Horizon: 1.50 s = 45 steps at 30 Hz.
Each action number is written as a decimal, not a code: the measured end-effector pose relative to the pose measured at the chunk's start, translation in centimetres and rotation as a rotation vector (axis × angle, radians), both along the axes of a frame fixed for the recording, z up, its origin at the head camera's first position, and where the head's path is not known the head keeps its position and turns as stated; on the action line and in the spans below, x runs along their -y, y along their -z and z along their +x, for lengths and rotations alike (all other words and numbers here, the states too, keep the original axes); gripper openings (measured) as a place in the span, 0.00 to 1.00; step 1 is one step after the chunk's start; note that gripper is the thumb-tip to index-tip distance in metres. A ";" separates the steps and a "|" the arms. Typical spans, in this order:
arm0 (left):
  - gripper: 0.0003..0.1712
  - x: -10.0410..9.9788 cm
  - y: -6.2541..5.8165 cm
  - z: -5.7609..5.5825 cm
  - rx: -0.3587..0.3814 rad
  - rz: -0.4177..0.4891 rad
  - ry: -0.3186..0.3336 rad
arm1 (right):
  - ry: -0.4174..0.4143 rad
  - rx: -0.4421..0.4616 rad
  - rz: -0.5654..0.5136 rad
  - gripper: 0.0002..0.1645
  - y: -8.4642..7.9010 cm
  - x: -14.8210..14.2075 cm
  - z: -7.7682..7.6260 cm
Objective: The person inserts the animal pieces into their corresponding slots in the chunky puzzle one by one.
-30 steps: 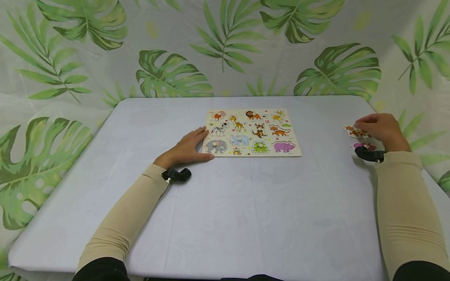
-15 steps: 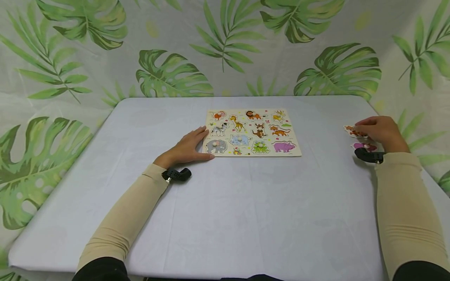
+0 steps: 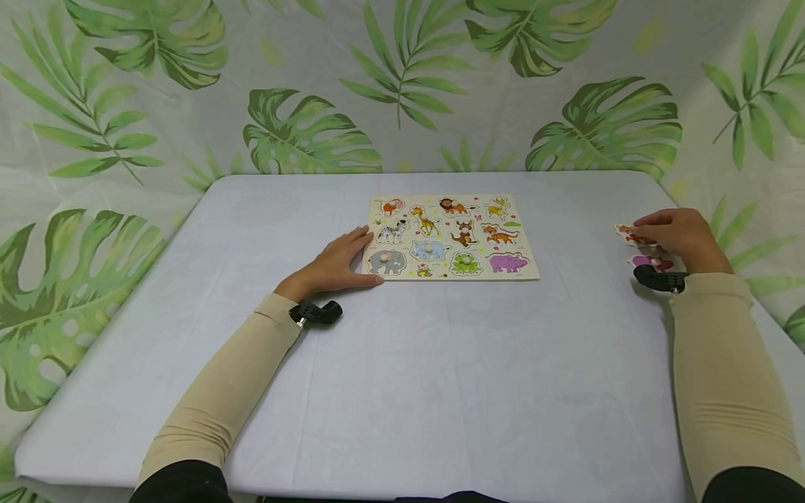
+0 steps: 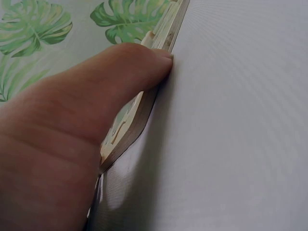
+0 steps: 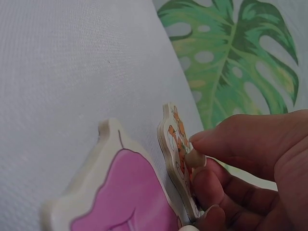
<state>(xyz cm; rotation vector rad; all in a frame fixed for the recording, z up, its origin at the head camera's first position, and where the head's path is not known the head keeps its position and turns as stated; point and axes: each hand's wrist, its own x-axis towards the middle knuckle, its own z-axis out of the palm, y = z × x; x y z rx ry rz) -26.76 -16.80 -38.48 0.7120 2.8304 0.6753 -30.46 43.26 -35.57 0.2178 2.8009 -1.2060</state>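
Note:
A wooden animal puzzle board [image 3: 440, 269] lies toward the back of the table. My left hand [image 3: 330, 265] rests at its left side, fingers along the left edge and thumb [image 4: 144, 65] against the front edge. Over at the far right, my right hand [image 3: 685, 237] pinches the round knob [image 5: 195, 159] of an orange tiger puzzle piece [image 5: 175, 139] between thumb and fingers. Just in front of it lies a purple hippo puzzle piece [image 5: 130, 192], its knob partly hidden; in the head view the wrist camera covers part of this piece [image 3: 644, 260].
A white cloth covers the table [image 3: 465, 391]. Several animal pieces with knobs sit in the board, such as the elephant [image 3: 386, 262] and frog [image 3: 465, 263]. The tiger and hippo pictures on the board show no knobs. A leaf-patterned curtain [image 3: 434, 84] hangs behind.
My right hand has sunk slightly toward the front over the tiger piece and is now nearly still. The tiger piece, the hippo piece, the board and my left hand hold their places.

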 end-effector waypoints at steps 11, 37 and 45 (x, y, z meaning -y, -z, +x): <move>0.58 0.0 0.0 0.1 0.003 -0.002 -0.001 | -0.005 0.008 0.008 0.35 0.0 0.1 0.0; 0.58 0.0 -0.1 0.1 0.006 -0.012 -0.002 | -0.022 0.020 0.025 0.33 -0.2 0.2 -0.1; 0.58 -0.1 -0.1 0.1 -0.001 -0.014 -0.002 | -0.044 -0.047 0.149 0.31 -0.1 0.1 -0.4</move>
